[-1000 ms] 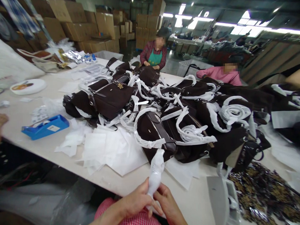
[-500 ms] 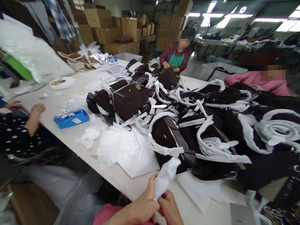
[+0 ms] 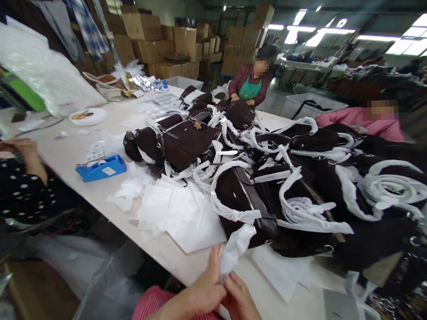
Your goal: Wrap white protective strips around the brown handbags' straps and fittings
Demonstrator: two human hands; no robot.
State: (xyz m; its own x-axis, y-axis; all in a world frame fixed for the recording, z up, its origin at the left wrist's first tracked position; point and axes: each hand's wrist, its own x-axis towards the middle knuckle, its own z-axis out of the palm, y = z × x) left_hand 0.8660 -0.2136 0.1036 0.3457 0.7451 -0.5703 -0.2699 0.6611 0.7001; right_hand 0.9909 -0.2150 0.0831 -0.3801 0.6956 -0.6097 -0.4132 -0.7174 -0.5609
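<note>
My left hand (image 3: pixel 205 290) and my right hand (image 3: pixel 241 300) meet at the table's near edge, both pinching a white foam-wrapped piece (image 3: pixel 234 246) that sticks up between them. Just beyond it lies a dark brown handbag (image 3: pixel 236 192) with a white-wrapped handle, at the front of a big heap of similar brown bags (image 3: pixel 306 175). Loose white foam sheets (image 3: pixel 176 213) lie to the left of my hands.
A blue tape dispenser (image 3: pixel 101 167) sits on the white table (image 3: pixel 75 152). A person in a dotted top (image 3: pixel 16 187) sits at left; two more people work across the table (image 3: pixel 250 80). Cardboard boxes (image 3: pixel 148 45) stack at the back. A plate (image 3: pixel 87 117) sits far left.
The view swung left then steadied. My hands stay together on the white wrapped piece, which tilted rightwards. The person at left drew their arm back along the table.
</note>
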